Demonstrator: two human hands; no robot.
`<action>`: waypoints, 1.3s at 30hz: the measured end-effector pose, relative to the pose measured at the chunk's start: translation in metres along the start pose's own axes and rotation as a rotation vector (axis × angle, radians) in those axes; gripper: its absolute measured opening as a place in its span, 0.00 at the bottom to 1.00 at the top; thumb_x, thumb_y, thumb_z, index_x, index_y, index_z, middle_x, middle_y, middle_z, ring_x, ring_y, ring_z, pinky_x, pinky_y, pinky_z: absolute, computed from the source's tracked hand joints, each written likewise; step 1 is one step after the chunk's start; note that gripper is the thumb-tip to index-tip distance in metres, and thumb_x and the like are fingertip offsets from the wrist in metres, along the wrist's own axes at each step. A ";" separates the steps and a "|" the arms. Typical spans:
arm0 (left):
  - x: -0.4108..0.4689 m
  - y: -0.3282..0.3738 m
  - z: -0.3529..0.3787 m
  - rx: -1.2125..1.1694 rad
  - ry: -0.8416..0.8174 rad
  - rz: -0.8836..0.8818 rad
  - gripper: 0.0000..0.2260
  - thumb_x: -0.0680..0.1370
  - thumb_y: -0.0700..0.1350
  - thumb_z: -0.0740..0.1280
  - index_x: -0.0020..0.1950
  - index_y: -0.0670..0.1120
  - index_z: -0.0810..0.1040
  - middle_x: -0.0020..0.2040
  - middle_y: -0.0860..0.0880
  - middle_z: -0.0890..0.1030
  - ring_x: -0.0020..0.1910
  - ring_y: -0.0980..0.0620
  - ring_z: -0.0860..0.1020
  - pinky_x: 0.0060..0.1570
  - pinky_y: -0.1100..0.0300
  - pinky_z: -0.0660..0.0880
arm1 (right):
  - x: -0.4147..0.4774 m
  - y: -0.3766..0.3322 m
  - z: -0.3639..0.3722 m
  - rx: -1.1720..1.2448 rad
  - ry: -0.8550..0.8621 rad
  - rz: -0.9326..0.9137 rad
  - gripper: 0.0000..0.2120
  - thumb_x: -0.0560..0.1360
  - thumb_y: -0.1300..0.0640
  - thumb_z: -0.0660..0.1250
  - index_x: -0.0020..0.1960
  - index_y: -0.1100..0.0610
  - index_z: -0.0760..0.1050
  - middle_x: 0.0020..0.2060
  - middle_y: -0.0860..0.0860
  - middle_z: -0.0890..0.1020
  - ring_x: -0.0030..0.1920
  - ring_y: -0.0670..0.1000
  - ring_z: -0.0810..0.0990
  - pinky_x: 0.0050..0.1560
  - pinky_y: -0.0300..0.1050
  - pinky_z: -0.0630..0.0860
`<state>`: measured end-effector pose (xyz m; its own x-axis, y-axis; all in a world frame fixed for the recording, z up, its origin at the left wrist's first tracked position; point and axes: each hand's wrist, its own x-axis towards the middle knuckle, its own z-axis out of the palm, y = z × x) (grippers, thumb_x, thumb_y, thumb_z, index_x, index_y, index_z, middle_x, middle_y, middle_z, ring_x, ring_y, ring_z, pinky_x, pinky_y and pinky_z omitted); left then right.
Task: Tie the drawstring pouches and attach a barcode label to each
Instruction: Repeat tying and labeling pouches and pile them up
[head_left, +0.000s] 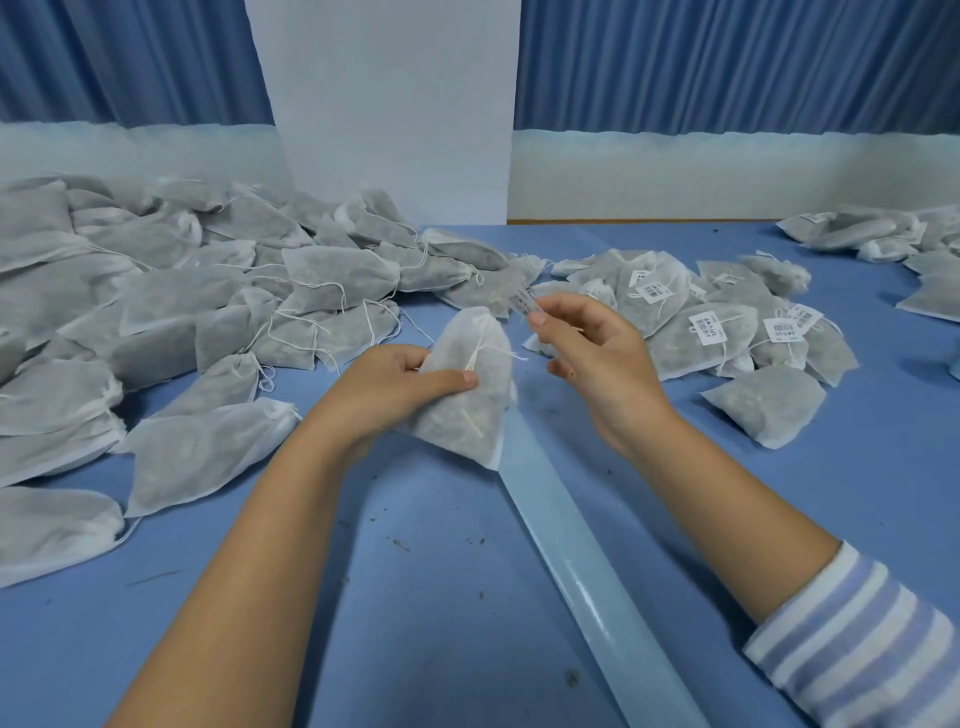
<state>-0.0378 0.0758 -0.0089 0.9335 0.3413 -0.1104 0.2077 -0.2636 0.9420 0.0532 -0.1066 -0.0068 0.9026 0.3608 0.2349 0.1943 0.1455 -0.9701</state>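
Above the worktop (415, 597), a pouch (462, 415) is clasped by the left grip (395, 384); a presumed label (522, 304) is pinched by the right grip (592, 364). Threading onto the drawstring (475, 356) is needed next.

On the blue table (441, 613) before us, a large heap of white mesh drawstring pouches (156, 312) lies to the left, reaching back to the white square pillar (389, 104) behind the table. A smaller cluster of labelled white mesh pouches (701, 322) lies to the right, with a lone unlabelled pouch (769, 405) just in front of it. Between the heaps our left hand (395, 384) holds one white mesh pouch (467, 415). Just right of it, the fingers of our right hand (597, 358) pinch a small blurred tag (524, 304). A pale raised strip (571, 545) runs from beneath that pouch toward us.
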 end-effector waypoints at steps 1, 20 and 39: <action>0.000 -0.001 0.000 -0.001 0.002 -0.001 0.20 0.69 0.52 0.79 0.51 0.39 0.83 0.45 0.40 0.84 0.41 0.50 0.79 0.47 0.55 0.72 | -0.001 -0.001 0.001 -0.012 0.004 -0.013 0.05 0.74 0.54 0.73 0.42 0.45 0.82 0.40 0.40 0.83 0.43 0.40 0.79 0.41 0.36 0.75; -0.007 0.005 0.010 -0.091 -0.166 0.203 0.10 0.73 0.45 0.76 0.53 0.49 0.85 0.48 0.49 0.87 0.47 0.53 0.85 0.41 0.65 0.78 | -0.008 0.005 0.007 -0.252 -0.026 -0.041 0.03 0.71 0.58 0.75 0.41 0.52 0.83 0.56 0.44 0.78 0.62 0.40 0.74 0.65 0.42 0.69; -0.011 0.013 0.025 -0.443 -0.078 0.145 0.11 0.81 0.47 0.66 0.43 0.50 0.86 0.44 0.50 0.86 0.41 0.56 0.84 0.37 0.67 0.77 | -0.008 0.001 0.008 0.042 -0.193 0.236 0.07 0.76 0.54 0.69 0.44 0.58 0.81 0.37 0.50 0.83 0.39 0.47 0.81 0.43 0.39 0.77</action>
<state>-0.0377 0.0465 -0.0029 0.9664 0.2557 0.0249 -0.0554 0.1127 0.9921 0.0431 -0.1019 -0.0091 0.8303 0.5572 0.0141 -0.0319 0.0729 -0.9968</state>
